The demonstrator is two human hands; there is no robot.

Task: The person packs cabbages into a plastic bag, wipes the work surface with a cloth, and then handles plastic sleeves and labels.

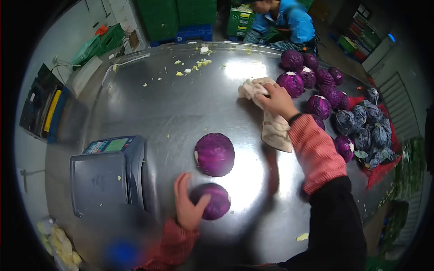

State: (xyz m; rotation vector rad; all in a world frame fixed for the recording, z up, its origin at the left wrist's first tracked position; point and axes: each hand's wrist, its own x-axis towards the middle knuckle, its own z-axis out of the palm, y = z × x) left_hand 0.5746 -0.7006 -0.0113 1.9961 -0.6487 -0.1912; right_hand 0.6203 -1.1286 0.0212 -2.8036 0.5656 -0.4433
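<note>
My right hand [278, 101] grips a crumpled pale cloth [276, 131], which hangs down over the metal table from beneath my fingers. My left hand [190, 203] is at the left side of a small red cabbage [217, 202], fingers spread and pointing away from me, the thumb overlapping the cabbage. A larger red cabbage [214, 154] sits just beyond it. Past my right hand stands a group of trimmed red cabbages [319, 106], the closest one [290, 84] a little beyond the cloth.
A digital scale [99, 178] stands on the metal table [176, 122] at left. Untrimmed dark cabbages [368, 131] lie on a red net bag [377, 177] at right. Leaf scraps [199, 64] dot the far side. Beyond the table a person [291, 25] in blue crouches near green crates [239, 21].
</note>
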